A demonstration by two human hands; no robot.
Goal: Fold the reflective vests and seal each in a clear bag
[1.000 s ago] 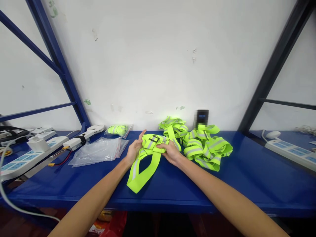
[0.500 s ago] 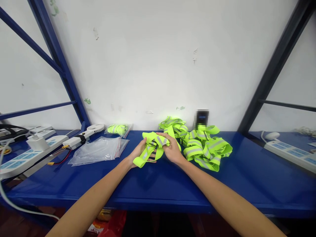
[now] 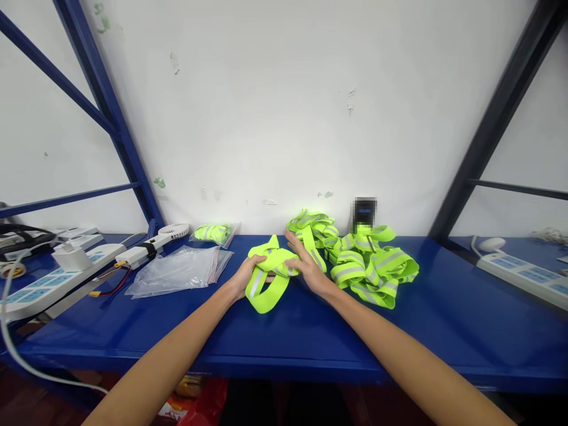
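Observation:
A fluorescent yellow-green reflective strap (image 3: 267,294) with silver stripes is bunched up above the table, a loop hanging from its near side. My left hand (image 3: 245,277) is closed around its left side, thumb on top and some fingers hidden beneath. On the other side, my right hand (image 3: 310,269) has its fingers stretched out past the bundle, while its thumb touches the strap's right edge. Just beyond and right of that hand, more loose reflective straps (image 3: 373,272) lie in a tangled heap, with a further part of the heap (image 3: 310,222) against the wall.
Clear zip bags (image 3: 177,269) lie on the blue table (image 3: 293,337) at left, with a bagged strap (image 3: 213,232) behind them. A white handheld fan (image 3: 173,231), cables and a power strip (image 3: 57,281) are farther left. Another power strip (image 3: 528,275) sits at right.
The strap bundle has been turned and reshaped, and its loop now hangs wider and lower. My right hand's fingers have come off the bundle and straightened; my left hand keeps its grip.

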